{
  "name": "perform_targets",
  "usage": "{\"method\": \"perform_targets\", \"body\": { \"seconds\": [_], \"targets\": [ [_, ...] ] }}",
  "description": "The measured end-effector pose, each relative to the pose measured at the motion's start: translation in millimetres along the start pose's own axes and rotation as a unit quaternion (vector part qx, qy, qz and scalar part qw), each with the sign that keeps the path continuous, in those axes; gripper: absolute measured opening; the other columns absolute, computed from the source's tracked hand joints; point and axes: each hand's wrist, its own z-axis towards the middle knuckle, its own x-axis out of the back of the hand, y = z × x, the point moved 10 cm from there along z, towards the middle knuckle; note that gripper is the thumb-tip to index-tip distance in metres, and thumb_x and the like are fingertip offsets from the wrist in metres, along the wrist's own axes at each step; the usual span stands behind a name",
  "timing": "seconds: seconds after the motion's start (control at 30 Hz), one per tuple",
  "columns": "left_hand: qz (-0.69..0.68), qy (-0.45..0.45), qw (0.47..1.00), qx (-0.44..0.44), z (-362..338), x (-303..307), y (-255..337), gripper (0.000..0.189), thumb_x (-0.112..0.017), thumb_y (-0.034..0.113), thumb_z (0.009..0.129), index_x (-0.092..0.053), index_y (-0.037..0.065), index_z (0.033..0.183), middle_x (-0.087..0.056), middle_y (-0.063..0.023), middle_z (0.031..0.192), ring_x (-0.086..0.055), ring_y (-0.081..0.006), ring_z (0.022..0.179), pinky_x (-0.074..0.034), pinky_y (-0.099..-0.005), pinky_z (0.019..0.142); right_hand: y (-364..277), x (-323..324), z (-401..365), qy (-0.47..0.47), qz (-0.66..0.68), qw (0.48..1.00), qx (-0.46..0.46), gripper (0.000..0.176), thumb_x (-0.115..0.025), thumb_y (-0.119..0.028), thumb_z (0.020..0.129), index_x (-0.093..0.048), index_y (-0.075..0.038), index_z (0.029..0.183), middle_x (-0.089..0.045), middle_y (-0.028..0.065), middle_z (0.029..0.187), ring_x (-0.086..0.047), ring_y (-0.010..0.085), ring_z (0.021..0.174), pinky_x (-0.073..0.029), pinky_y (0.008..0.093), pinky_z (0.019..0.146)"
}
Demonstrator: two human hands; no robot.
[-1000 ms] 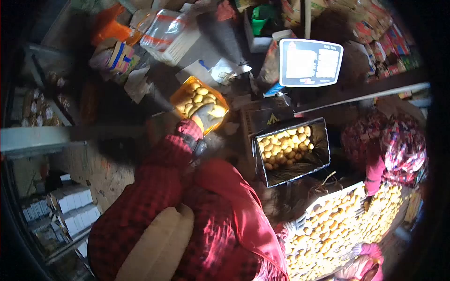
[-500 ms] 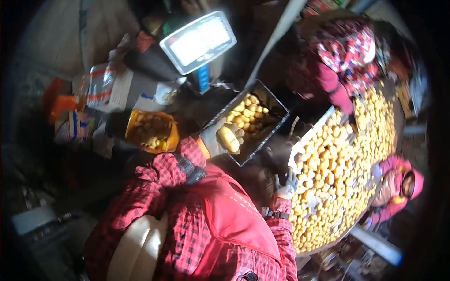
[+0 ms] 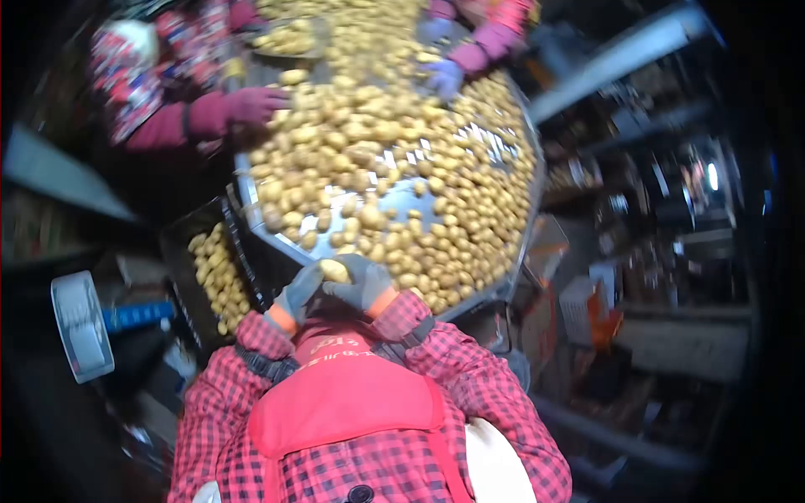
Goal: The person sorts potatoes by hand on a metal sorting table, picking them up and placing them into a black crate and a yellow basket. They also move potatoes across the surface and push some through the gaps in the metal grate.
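Observation:
Both my gloved hands meet at the near edge of the sorting table. Between them is a yellow potato [image 3: 334, 271], with fingers closed about it from both sides. My left hand [image 3: 299, 293], in a grey glove with an orange cuff, is at its left end. My right hand [image 3: 362, 283], gloved alike, is curled against its right side; its fingertips are partly hidden. Just beyond, many loose potatoes [image 3: 369, 218] cover the table [image 3: 407, 199], whose bluish surface shows through in places.
A dark crate [image 3: 186, 243] partly filled with potatoes stands left of my hands. Beside it is a scale display [image 3: 82, 327] on a blue post. Across the table, one co-worker's maroon-gloved hand [image 3: 256, 105] and another's purple-gloved hand [image 3: 444, 80] are among the potatoes.
My view has swung round toward the table. My left hand, which held a potato over the crate, has come to the table edge; my right hand has joined it at a potato.

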Motion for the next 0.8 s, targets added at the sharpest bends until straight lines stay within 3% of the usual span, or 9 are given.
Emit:
{"method": "perform_targets", "body": {
  "seconds": [0.07,0.1,0.17,0.23,0.3,0.43,0.47,0.67,0.8],
  "targets": [
    [0.242,0.117,0.959,0.085,1.6,22.1,-0.5,0.048,-0.059,0.037,0.103,-0.054,0.008,0.141,-0.061,-0.0030,0.129,-0.060,-0.0145,0.116,-0.056,-0.0360,0.090,57.7,38.7,-27.3,0.016,0.094,0.975,-0.202,0.058,-0.081,-0.038,0.082,-0.067,-0.002,0.125,-0.069,0.0175,0.114,-0.066,0.0294,0.109,-0.052,0.0405,0.095],
    [0.120,0.184,0.969,0.115,-0.5,38.4,-12.6,0.042,-0.061,0.034,0.103,-0.059,0.010,0.137,-0.062,-0.0008,0.127,-0.061,-0.0141,0.114,-0.056,-0.0362,0.089,83.2,49.0,-45.2,0.013,0.145,0.945,-0.292,0.057,-0.081,-0.038,0.082,-0.067,-0.003,0.125,-0.070,0.0163,0.111,-0.066,0.0268,0.108,-0.052,0.0386,0.094],
    [0.117,0.236,0.958,0.115,2.0,50.1,-7.7,0.038,-0.065,0.028,0.100,-0.064,0.007,0.131,-0.066,-0.0059,0.117,-0.064,-0.0185,0.110,-0.055,-0.0364,0.090,124.5,96.8,-79.7,0.133,0.197,0.940,-0.244,0.059,-0.083,-0.035,0.080,-0.066,-0.002,0.127,-0.069,0.0141,0.113,-0.065,0.0240,0.108,-0.052,0.0377,0.094],
    [0.233,0.253,0.936,0.077,8.3,63.3,4.7,0.033,-0.067,0.024,0.098,-0.067,0.005,0.125,-0.069,-0.0078,0.112,-0.066,-0.0198,0.108,-0.055,-0.0359,0.090,112.2,158.9,-113.8,0.288,0.036,0.948,-0.130,0.062,-0.084,-0.029,0.077,-0.063,-0.002,0.130,-0.068,0.0162,0.117,-0.065,0.0279,0.110,-0.051,0.0399,0.096],
    [0.462,0.212,0.861,-0.007,24.0,73.5,18.5,0.027,-0.067,0.022,0.098,-0.070,0.007,0.119,-0.071,-0.0064,0.113,-0.066,-0.0180,0.106,-0.055,-0.0349,0.087,104.0,185.7,-131.2,0.296,-0.020,0.947,-0.126,0.067,-0.084,-0.024,0.075,-0.060,-0.002,0.133,-0.066,0.0189,0.122,-0.064,0.0320,0.114,-0.050,0.0416,0.099],
    [0.593,0.145,0.780,-0.138,45.1,58.2,26.6,0.022,-0.069,0.017,0.092,-0.070,0.003,0.110,-0.070,-0.0150,0.105,-0.066,-0.0319,0.103,-0.052,-0.0399,0.093,77.2,198.3,-140.9,0.318,-0.037,0.941,-0.107,0.068,-0.083,-0.020,0.074,-0.059,-0.002,0.135,-0.064,0.0214,0.127,-0.062,0.0352,0.120,-0.049,0.0436,0.102],
    [0.650,0.105,0.747,-0.096,51.6,51.4,26.8,0.019,-0.069,0.017,0.090,-0.069,0.005,0.106,-0.069,-0.0170,0.105,-0.066,-0.0369,0.103,-0.052,-0.0423,0.095,74.3,198.7,-141.2,0.324,-0.058,0.938,-0.106,0.068,-0.084,-0.023,0.075,-0.060,-0.004,0.136,-0.065,0.0183,0.129,-0.064,0.0322,0.119,-0.051,0.0410,0.100],
    [0.754,0.093,0.637,-0.130,44.7,25.9,24.1,0.019,-0.069,0.021,0.089,-0.071,0.010,0.104,-0.064,-0.0178,0.119,-0.061,-0.0402,0.109,-0.049,-0.0476,0.098,63.2,197.9,-133.4,0.334,-0.075,0.937,-0.067,0.064,-0.087,-0.019,0.073,-0.064,-0.002,0.130,-0.068,0.0160,0.123,-0.067,0.0328,0.111,-0.054,0.0403,0.095],
    [0.769,0.097,0.625,-0.092,46.9,24.4,20.7,0.020,-0.068,0.023,0.089,-0.071,0.012,0.105,-0.062,-0.0172,0.125,-0.059,-0.0400,0.113,-0.048,-0.0478,0.100,63.0,200.5,-128.9,0.337,-0.090,0.937,-0.030,0.061,-0.086,-0.016,0.075,-0.064,-0.002,0.130,-0.068,0.0161,0.122,-0.066,0.0323,0.112,-0.053,0.0402,0.096]
  ]
}}
